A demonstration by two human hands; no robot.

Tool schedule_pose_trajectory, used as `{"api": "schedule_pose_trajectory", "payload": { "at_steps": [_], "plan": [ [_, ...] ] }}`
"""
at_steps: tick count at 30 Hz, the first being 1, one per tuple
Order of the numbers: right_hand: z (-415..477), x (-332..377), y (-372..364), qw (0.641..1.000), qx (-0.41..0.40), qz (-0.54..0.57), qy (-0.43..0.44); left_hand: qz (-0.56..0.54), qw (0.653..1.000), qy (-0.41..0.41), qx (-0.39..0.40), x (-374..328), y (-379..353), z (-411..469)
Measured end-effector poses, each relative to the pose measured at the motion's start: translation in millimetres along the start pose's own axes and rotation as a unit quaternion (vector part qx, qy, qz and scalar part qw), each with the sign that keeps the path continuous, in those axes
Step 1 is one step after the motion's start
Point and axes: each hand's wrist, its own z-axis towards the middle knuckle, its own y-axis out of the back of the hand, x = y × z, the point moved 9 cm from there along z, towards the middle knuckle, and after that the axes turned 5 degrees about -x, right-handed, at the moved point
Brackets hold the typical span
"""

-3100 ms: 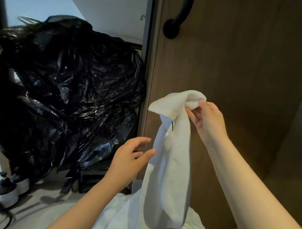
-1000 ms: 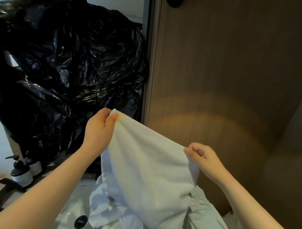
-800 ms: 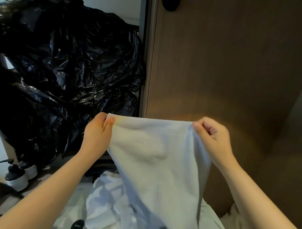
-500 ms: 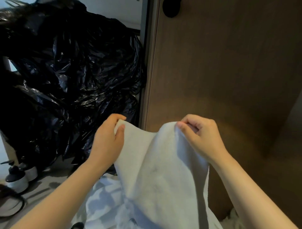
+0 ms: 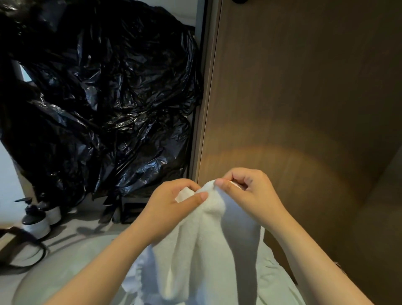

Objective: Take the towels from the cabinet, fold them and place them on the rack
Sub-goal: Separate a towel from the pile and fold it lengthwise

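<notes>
Writing: the two pump bottles (image 5: 37,222) are too small and dim for any label to be read.
Surface: a grey countertop (image 5: 84,226) runs along the lower left, with a pale rounded basin (image 5: 50,270) in front of it. The bottles stand side by side near the far left edge, dark pumps over white bodies.
Cord: a dark loop (image 5: 32,256) lies at the far left, by the basin's rim.
Room: a large crumpled black plastic bag (image 5: 97,104) fills the upper left and reaches down to the countertop. A brown wood-grain cabinet door (image 5: 293,98) fills the right, its pale edge strip running just beside the bag. A black handle (image 5: 239,1) barely shows at the top edge.
Towel: the white towel (image 5: 217,250) is held up in front of the lower part of the cabinet door. Its top is gathered to one point and the rest hangs in soft vertical folds.
Below: crumpled pale cloth (image 5: 278,283) lies under the hanging towel at the bottom of the view.
Left hand: the left hand (image 5: 171,209) pinches the towel's top between thumb and curled fingers.
Right hand: the right hand (image 5: 250,196) grips the same gathered top, thumb pressed on the cloth and fingers curled behind.
Hands together: both meet at the towel's peak, just beside each other; whether they touch cannot be told.
</notes>
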Motion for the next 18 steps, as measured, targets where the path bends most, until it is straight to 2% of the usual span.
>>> {"api": "schedule_pose_trajectory", "payload": {
  "at_steps": [8, 11, 15, 18],
  "plan": [
    [-18, -39, 3, 0.994, 0.044, 0.023, -0.095, -0.002, 0.989, 0.042, -0.144, 16, 48, 10],
    [-28, -53, 12, 0.992, 0.048, 0.031, -0.117, 0.035, 0.984, 0.069, -0.163, 32, 68, 11],
    [-26, -43, 27, 0.994, 0.065, 0.045, -0.077, 0.060, 0.983, 0.092, -0.146, 52, 71, 11],
    [-9, -17, 49, 0.999, 0.022, -0.032, 0.006, 0.093, 0.983, 0.085, -0.134, 57, 65, 9]
  ]
}}
